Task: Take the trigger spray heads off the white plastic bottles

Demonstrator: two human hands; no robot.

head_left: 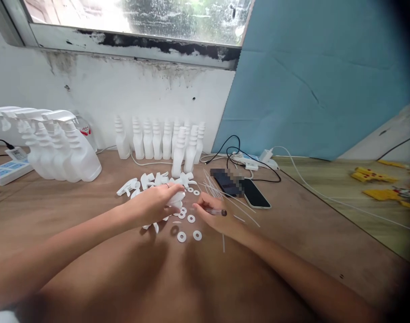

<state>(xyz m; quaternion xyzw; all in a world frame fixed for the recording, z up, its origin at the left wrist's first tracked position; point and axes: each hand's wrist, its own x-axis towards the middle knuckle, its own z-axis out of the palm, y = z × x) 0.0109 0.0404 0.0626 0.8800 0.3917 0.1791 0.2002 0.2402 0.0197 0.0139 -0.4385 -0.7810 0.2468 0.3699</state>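
My left hand (159,197) has its fingers clamped on a white part (178,198), perhaps a spray head, largely hidden by my grip, near white rings (191,218) on the tabletop (309,224). My right fingers (210,204) pinch a pen (220,212), its tip indistinct.

Blue sheet (312,80) beside smudged window (185,18)

No legible text in view. White adapter (16,154) at far left: printed label, too small to read. Power strip (15,170) beside it: blue markings, unreadable. Clear container (86,131) behind the large white bottles (80,157): red marking, blurred. Dark phone (222,180): partly pixelated, unreadable.
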